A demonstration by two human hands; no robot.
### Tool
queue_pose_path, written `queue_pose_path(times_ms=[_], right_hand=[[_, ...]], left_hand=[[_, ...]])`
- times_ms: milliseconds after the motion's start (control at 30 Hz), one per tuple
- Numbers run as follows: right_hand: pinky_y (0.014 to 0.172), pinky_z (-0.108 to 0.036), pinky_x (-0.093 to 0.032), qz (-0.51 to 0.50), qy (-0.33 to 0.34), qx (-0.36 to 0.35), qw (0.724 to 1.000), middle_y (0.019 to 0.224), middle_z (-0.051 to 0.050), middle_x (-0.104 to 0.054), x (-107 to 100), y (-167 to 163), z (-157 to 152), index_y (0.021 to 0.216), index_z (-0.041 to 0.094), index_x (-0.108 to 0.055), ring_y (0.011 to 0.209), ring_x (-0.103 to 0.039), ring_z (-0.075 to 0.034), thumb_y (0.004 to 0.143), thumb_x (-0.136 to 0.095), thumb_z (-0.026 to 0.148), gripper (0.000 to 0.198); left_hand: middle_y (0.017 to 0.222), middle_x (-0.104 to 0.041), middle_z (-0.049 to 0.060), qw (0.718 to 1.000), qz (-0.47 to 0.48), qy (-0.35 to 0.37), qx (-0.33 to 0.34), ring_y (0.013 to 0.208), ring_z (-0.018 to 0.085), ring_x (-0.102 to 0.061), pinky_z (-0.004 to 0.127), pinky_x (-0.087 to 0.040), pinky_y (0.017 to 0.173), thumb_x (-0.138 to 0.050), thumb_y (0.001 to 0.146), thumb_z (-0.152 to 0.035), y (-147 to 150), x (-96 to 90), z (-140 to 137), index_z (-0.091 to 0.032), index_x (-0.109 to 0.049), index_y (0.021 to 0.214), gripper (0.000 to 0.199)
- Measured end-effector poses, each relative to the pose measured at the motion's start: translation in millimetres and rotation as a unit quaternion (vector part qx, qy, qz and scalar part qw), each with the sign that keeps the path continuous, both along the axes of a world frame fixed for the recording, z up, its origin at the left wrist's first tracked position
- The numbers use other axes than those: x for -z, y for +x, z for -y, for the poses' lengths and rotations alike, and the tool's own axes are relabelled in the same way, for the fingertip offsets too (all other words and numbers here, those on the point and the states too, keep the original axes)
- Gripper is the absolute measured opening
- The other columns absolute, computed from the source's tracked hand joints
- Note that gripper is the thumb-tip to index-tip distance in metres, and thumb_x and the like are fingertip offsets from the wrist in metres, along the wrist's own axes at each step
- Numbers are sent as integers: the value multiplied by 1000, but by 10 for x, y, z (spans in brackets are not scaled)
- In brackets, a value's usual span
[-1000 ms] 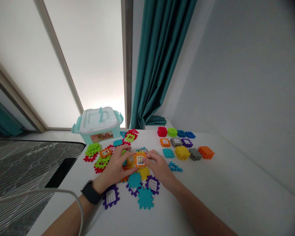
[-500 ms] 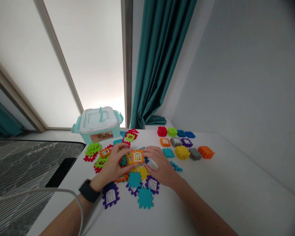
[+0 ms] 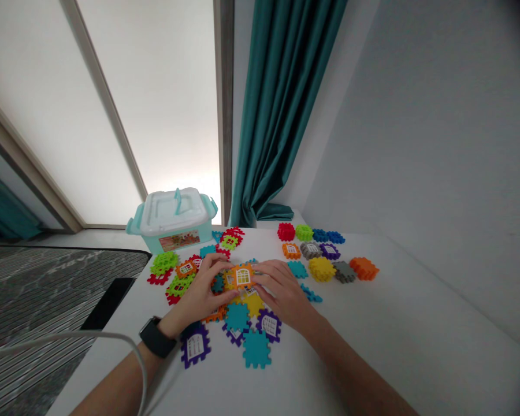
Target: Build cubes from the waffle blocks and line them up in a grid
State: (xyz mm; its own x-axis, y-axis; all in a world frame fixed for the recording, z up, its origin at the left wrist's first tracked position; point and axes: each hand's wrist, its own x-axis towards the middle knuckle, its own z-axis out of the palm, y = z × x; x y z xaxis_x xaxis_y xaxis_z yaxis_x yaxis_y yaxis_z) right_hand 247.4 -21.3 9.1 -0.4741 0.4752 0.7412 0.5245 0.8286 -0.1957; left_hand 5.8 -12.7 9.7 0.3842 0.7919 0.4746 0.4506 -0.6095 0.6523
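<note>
An orange window tile (image 3: 243, 277) with toothed edges sits between my two hands, above a pile of similar interlocking tiles. My left hand (image 3: 208, 289) grips its left side, thumb below and fingers above. Against its right edge, the fingers of my right hand (image 3: 281, 289) are closed. Just under the tile lies a yellow tile (image 3: 254, 304), partly covered. Nearer to me are a turquoise tile (image 3: 237, 317), another turquoise tile (image 3: 256, 349), a purple window tile (image 3: 269, 325) and a second purple window tile (image 3: 196, 345).
A lidded mint box (image 3: 177, 222) stands at the table's back left. Sorted stacks sit to the right, among them yellow tiles (image 3: 321, 269), grey tiles (image 3: 344, 271) and orange tiles (image 3: 364, 268). Green tiles (image 3: 163, 263) lie at left. A white cable (image 3: 130, 341) crosses my left forearm.
My right hand's fingers have shifted slightly and are drawn in closer along the orange window tile's right edge. My left hand and the tile have barely moved.
</note>
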Motion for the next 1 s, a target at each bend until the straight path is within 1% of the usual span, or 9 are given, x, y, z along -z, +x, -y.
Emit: queue_pose_path(times_ms=[167, 300, 367, 433, 533, 600, 700, 833, 1000], right_hand=[[97, -45, -49, -48, -49, -4, 998, 104, -7, -73, 11, -35, 19, 105, 24, -65, 105, -65, -23, 98, -53, 16, 16], [85, -40, -53, -142, -192, 41, 970, 93, -6, -73, 42, -98, 33, 92, 22, -66, 91, -67, -23, 95, -57, 27, 11], [79, -36, -53, -200, -291, 50, 934, 87, -5, -73, 53, -137, 32, 87, 22, -67, 85, -68, -22, 92, -61, 33, 14], [75, -33, -53, -261, -385, 36, 885, 83, -4, -73, 57, -173, 25, 83, 21, -66, 81, -69, -21, 88, -65, 41, 21], [69, -30, -52, -338, -482, 3, 809, 79, -3, -73, 47, -213, 18, 79, 19, -66, 75, -67, -19, 81, -72, 51, 32], [67, -28, -50, -367, -510, -7, 778, 77, -2, -73, 29, -226, 22, 78, 19, -67, 72, -65, -17, 76, -76, 55, 37], [65, -26, -49, -385, -528, -13, 757, 76, -1, -72, 2, -233, 33, 79, 18, -68, 70, -63, -16, 72, -80, 56, 40], [66, -27, -50, -395, -537, -23, 745, 76, -1, -72, -4, -232, 38, 78, 18, -69, 70, -63, -16, 71, -81, 56, 40], [68, -29, -51, -389, -537, -26, 748, 78, -1, -73, 17, -231, 36, 80, 19, -69, 72, -64, -17, 73, -79, 55, 38]], left_hand=[[120, -55, 9, 998, 16, -52, 24, 118, 26, -54, 44, -43, 107, -67, 90, -34, 22, 28, -12, -22, -64, 102, 17], [112, -59, 7, 996, 37, -66, 47, 113, 23, -57, 40, -44, 104, -56, 97, -35, 18, 3, -29, -22, -66, 91, 18], [109, -60, 7, 994, 50, -81, 50, 109, 22, -58, 38, -44, 102, -56, 97, -36, 23, -13, -35, -21, -66, 86, 21], [108, -61, 6, 993, 58, -93, 48, 108, 21, -59, 37, -44, 101, -57, 97, -37, 32, -23, -36, -21, -66, 84, 23], [107, -61, 6, 991, 64, -106, 41, 106, 21, -59, 36, -44, 101, -58, 96, -38, 47, -30, -33, -20, -67, 84, 23], [106, -61, 7, 991, 66, -113, 39, 106, 21, -59, 37, -44, 101, -58, 96, -40, 53, -33, -31, -20, -67, 84, 25], [107, -62, 7, 990, 70, -118, 41, 106, 21, -60, 37, -45, 101, -57, 97, -43, 56, -35, -32, -20, -68, 84, 28], [107, -62, 7, 990, 73, -112, 40, 104, 22, -61, 40, -47, 100, -57, 97, -45, 58, -31, -32, -21, -69, 82, 30], [106, -64, 7, 992, 69, -101, 35, 103, 22, -62, 41, -50, 99, -57, 97, -42, 59, -37, -24, -21, -69, 82, 29]])
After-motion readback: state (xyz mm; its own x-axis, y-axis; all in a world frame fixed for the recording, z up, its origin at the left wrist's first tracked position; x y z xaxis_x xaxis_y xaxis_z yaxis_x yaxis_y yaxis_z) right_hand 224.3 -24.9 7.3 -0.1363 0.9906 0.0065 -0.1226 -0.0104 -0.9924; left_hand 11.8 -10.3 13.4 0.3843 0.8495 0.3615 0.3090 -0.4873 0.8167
